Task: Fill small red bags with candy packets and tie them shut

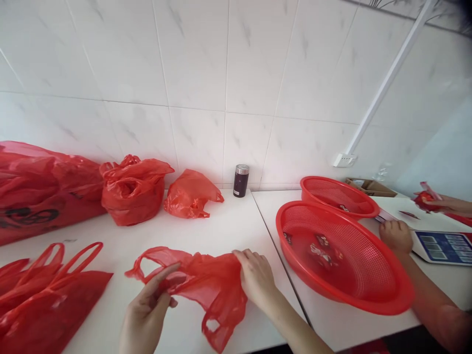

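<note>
A crumpled red plastic bag [216,278] with loop handles spreads across the white table in front of me. My right hand [256,275] grips its right end, fingers bent over the plastic. At the bag's left side is my left hand [147,309], thumb and index finger apart, the index finger against the plastic near one handle. The bag looks thin and flattened; its mouth is hard to make out.
More red bags stand left: a large printed bag [47,191], a full bag [133,191] and a smaller bag [191,194]. A handled bag [55,309] lies nearer. A dark flask [241,182] stands by the wall. Right are a red basket [368,255] with small packets, a scale [442,246] and a co-worker's hands [396,236].
</note>
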{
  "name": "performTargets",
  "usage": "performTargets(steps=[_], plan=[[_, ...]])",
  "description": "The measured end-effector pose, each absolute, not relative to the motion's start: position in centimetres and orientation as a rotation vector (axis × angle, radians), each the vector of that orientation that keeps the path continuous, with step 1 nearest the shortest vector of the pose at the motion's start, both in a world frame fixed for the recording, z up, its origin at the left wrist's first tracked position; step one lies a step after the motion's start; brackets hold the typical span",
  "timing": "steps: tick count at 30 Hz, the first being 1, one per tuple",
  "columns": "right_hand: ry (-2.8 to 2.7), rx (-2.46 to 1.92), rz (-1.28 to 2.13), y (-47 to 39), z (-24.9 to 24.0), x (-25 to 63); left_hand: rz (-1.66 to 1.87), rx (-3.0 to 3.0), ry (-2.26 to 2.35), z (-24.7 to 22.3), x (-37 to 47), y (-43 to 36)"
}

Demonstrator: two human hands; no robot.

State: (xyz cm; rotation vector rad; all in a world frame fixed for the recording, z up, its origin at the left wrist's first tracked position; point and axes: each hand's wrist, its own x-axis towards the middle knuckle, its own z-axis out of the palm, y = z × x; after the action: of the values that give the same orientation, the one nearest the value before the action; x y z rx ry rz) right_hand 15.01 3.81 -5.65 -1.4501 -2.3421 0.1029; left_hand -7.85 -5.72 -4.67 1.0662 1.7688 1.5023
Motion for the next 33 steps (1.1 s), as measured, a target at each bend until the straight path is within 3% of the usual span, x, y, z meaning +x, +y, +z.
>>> performTargets(steps=[6,13,15,17,21,29,33], plan=[[-2.199,-1.436,0.145,5.0,-5.1,17.2,1.438,1.171,1.901,-6.6,-10.1,-7.4],[-2.122,-0.96,0.18,0.3,-1.5,12.6,1.777,1.824,2.367,-3.5,-6.2,-7.7],[-2.211,-0.995,0.15,0.0,-2.4,11.4,1.637,1.95,2.483,-3.2,-5.2,-6.8],[-2.256,-1.089,0.094,0.4,-3.8,11.0,1.265,2.109,2.561,-3.8,-4.9,-5.3],[-2.29,-1.266,0.124,2.2,-6.8,11.9,0.649,2.296,2.381,-6.3,-5.2,-1.1],[-2.426,-1.032,0.646,2.8,-8.3,14.4,0.837,1.929,2.142,-7.5,-5.6,4.8],[-2.395,-0.979,0.582,4.0,-7.0,16.6,0.828,1.695,2.05,-5.5,-9.1,3.7]])
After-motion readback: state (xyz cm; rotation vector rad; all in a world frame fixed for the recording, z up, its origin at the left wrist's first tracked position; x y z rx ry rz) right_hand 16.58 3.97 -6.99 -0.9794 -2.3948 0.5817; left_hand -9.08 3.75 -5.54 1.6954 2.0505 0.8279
